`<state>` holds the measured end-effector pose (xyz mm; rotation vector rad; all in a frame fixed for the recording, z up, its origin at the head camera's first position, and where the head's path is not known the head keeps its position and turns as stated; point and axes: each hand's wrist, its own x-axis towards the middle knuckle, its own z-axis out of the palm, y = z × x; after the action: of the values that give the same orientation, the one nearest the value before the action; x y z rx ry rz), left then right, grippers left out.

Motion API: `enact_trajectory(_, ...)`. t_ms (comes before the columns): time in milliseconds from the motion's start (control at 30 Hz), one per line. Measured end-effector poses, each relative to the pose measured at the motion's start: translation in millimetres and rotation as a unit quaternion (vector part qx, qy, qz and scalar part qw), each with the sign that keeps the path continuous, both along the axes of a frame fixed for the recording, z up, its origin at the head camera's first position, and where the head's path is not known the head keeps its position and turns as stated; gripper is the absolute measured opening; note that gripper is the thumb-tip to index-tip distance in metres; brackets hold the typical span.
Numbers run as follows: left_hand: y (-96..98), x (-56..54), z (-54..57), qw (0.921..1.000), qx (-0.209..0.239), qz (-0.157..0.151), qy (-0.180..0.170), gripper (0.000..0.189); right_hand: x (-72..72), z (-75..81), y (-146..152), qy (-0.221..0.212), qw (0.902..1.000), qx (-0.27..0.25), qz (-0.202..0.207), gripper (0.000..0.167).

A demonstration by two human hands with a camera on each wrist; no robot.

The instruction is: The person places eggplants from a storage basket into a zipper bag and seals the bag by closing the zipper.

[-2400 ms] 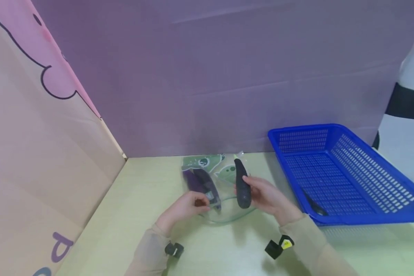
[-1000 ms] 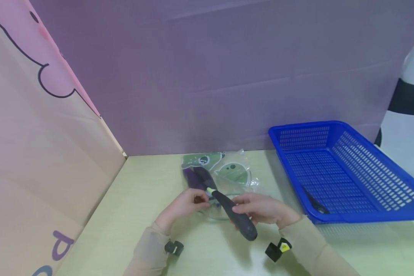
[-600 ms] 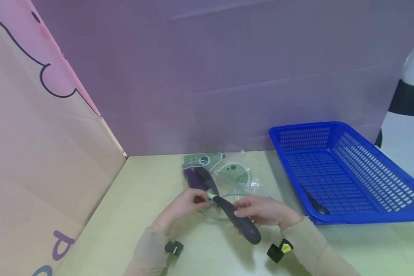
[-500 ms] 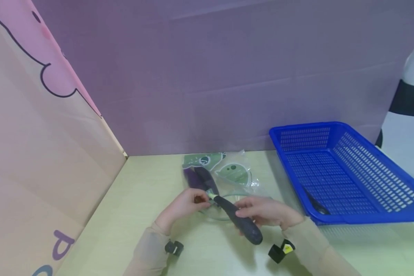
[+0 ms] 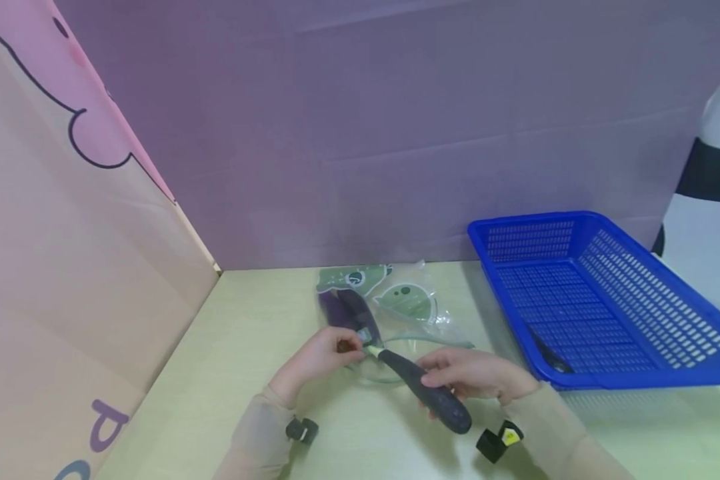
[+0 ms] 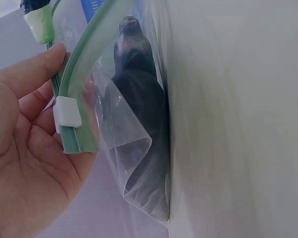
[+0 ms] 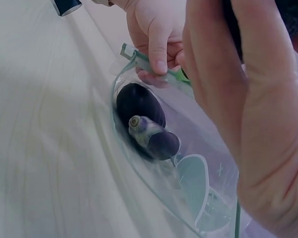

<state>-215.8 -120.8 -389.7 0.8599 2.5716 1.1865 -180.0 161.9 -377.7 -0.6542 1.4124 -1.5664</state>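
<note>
A clear zip bag with green print lies on the table, two dark purple eggplants inside it. My left hand pinches the bag's green zip edge; the white slider shows beside the fingers in the left wrist view. My right hand holds another eggplant around its thick half, in front of the bag's mouth. Its pale green stem end points at the left hand, its blunt end towards me. In the right wrist view, the bag's mouth gapes and the stem of one bagged eggplant shows.
A blue mesh basket stands to the right, with a dark elongated thing inside, its kind unclear. Behind the pale table rises a purple backdrop; a printed panel borders the left.
The held eggplant has come down from nearly upright over the bag to a slant, stem turned to the left hand. Lately my right hand has drawn it slightly right and nearer. The left hand stays put.
</note>
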Motion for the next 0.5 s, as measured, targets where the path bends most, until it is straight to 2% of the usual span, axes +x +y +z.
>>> enact_trajectory(333, -0.3, -2.0, -0.7, 1.0, 0.0, -0.002, 0.0, 0.003, -3.9, -4.5, 3, -0.013, 0.9999, 0.006, -0.009, 0.047)
enact_trajectory(500, -1.2, -2.2, -1.9, 1.0, 0.002, -0.006, -0.003, 0.003, -5.1, -10.5, 1, -0.023, 0.9993, 0.011, -0.028, 0.048)
